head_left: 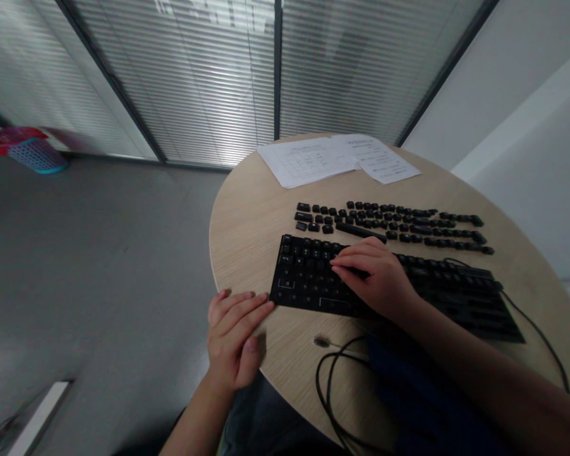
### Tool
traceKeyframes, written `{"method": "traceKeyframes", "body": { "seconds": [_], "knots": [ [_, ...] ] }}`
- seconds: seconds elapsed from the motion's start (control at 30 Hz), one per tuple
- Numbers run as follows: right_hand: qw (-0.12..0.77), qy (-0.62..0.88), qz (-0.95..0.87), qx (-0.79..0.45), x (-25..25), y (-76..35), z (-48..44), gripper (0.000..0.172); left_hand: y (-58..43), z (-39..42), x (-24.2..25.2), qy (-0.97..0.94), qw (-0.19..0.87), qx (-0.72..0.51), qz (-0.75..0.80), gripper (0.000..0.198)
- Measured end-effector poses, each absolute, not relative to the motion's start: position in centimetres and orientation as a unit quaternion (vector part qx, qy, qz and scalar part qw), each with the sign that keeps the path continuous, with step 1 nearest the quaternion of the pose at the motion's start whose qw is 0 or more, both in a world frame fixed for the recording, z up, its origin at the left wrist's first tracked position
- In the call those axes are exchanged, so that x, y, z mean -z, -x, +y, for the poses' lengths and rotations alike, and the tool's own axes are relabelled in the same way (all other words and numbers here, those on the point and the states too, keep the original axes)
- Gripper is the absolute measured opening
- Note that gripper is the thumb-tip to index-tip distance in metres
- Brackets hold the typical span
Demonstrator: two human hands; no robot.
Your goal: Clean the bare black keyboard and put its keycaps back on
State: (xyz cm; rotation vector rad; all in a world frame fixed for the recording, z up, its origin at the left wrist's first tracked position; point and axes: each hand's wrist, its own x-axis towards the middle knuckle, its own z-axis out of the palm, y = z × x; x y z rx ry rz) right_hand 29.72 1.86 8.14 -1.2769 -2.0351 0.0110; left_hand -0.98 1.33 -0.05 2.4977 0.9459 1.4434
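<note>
A black keyboard (308, 278) lies on the round wooden table, with caps on its upper rows and low, bare-looking key positions toward its near edge. My right hand (377, 275) is over its middle left part, thumb and fingers pinched together at a keycap that the fingertips mostly hide. Flat on the table edge, my left hand (237, 335) has its fingers stretched out, the tips touching the keyboard's near left corner. Behind the keyboard, loose black keycaps (327, 220) are laid out in rows, and a long spacebar (361, 232) lies among them.
Printed papers (313, 161) lie at the table's far side. A black cable (330, 386) with a plug (321, 341) is coiled near the front edge, beside dark blue cloth (408, 392). A red and blue basket (35, 151) stands on the floor by the glass partition.
</note>
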Motion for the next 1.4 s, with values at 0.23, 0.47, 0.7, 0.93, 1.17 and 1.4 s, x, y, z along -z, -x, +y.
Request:
{"method": "traceKeyframes", "body": {
  "seconds": [0.23,0.47,0.7,0.93,1.17,1.4],
  "knots": [
    [0.34,0.484,-0.805,0.032,-7.8,-29.8,1.7,0.004,1.0,1.3,-0.1,-0.822,0.055,-0.475,0.31,0.045],
    [0.348,0.483,-0.803,0.028,-7.8,-29.8,1.8,0.006,0.9,1.3,0.1,-0.822,0.057,-0.475,0.31,0.045],
    [0.285,0.472,-0.828,0.1,-8.0,-29.8,1.7,0.01,1.0,1.3,0.2,-0.82,0.052,-0.478,0.312,0.045],
    [0.255,0.444,-0.847,0.139,-8.8,-29.6,1.8,0.014,0.9,1.4,0.1,-0.82,0.053,-0.481,0.305,0.045],
    [0.311,0.444,-0.837,0.075,-8.1,-30.2,2.2,0.008,0.9,1.3,0.2,-0.817,0.053,-0.483,0.31,0.044],
    [0.295,0.428,-0.844,0.131,-8.3,-29.8,2.0,0.011,1.0,1.3,0.2,-0.821,0.057,-0.478,0.308,0.045]
  ]
}}
